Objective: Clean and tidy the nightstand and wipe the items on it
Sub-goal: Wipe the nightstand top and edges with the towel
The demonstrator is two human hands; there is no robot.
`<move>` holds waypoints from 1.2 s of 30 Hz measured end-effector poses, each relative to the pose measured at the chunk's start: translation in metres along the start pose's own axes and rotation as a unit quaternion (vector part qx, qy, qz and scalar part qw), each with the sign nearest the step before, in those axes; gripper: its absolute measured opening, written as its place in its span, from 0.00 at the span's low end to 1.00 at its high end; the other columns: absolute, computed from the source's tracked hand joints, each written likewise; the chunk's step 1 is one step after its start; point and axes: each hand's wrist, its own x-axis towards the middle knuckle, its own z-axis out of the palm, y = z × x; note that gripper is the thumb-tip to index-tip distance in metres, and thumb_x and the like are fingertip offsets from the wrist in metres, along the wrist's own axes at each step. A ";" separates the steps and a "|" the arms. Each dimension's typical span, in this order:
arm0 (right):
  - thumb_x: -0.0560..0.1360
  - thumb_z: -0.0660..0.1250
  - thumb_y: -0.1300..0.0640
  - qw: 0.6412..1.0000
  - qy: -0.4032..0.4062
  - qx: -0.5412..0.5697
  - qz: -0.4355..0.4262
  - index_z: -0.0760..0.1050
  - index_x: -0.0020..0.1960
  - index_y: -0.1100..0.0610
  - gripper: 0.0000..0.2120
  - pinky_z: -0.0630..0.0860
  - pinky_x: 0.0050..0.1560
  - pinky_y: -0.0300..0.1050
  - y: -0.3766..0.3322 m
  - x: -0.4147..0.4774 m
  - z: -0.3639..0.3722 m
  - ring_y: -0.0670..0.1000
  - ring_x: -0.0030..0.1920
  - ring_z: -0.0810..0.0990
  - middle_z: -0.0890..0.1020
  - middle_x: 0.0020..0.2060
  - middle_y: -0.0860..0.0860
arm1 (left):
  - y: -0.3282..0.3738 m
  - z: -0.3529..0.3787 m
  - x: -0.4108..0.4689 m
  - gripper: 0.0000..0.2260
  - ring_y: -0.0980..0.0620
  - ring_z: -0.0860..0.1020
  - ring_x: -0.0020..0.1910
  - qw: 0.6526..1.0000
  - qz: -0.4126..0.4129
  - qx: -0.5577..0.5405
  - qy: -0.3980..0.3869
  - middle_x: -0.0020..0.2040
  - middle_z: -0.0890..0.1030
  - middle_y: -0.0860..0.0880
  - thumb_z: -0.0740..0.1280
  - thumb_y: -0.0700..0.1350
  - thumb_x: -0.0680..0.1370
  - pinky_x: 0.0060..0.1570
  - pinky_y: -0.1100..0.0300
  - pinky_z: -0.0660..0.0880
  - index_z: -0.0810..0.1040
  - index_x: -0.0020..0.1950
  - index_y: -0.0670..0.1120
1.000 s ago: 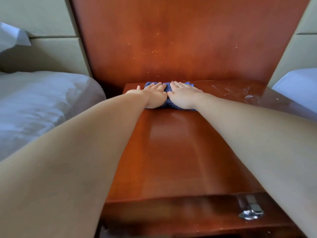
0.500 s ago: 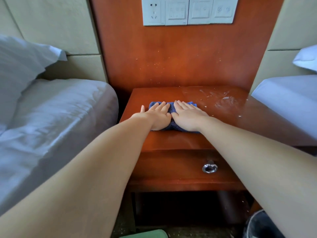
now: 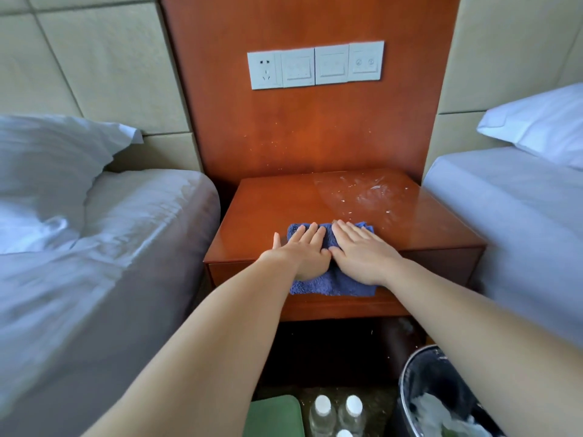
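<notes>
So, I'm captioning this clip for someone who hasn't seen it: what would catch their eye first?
Two bare forearms reach in, with the left hand and right hand pressed flat, side by side, on a blue cloth that drapes over the front edge of the nightstand. Beyond the right hand, the back right part of the top is smeared with white streaks and flecks.

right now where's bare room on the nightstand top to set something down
Bare wood on the red-brown wooden nightstand lies back left, between the wooden wall panel and the blue terry cloth. Back right is smeared with white residue. Front middle is crowded: left hand and right hand press the cloth flat.
</notes>
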 end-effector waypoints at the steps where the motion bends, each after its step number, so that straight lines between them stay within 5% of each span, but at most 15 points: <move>1: 0.83 0.42 0.47 1.000 0.001 0.000 0.002 0.39 0.79 0.56 0.28 0.40 0.77 0.46 0.002 -0.004 0.001 0.47 0.78 0.40 0.41 0.79 0.49 | 0.003 0.000 -0.001 0.26 0.53 0.37 0.78 1.000 0.004 0.004 -0.002 0.80 0.38 0.55 0.43 0.53 0.83 0.74 0.40 0.35 0.38 0.79 0.51; 13: 0.83 0.40 0.46 0.998 -0.001 0.014 0.055 0.39 0.79 0.57 0.28 0.39 0.77 0.47 0.007 0.032 -0.006 0.48 0.78 0.40 0.41 0.78 0.52 | -0.007 -0.008 0.037 0.24 0.53 0.38 0.78 0.999 0.036 -0.002 0.023 0.80 0.39 0.55 0.40 0.51 0.84 0.73 0.41 0.32 0.40 0.80 0.51; 36: 0.83 0.40 0.46 0.997 0.015 -0.004 0.080 0.41 0.79 0.56 0.28 0.40 0.77 0.46 0.087 0.294 -0.026 0.47 0.78 0.41 0.42 0.79 0.50 | -0.061 -0.068 0.291 0.25 0.53 0.40 0.79 0.998 0.035 0.006 0.061 0.80 0.42 0.53 0.41 0.50 0.83 0.74 0.44 0.35 0.41 0.80 0.49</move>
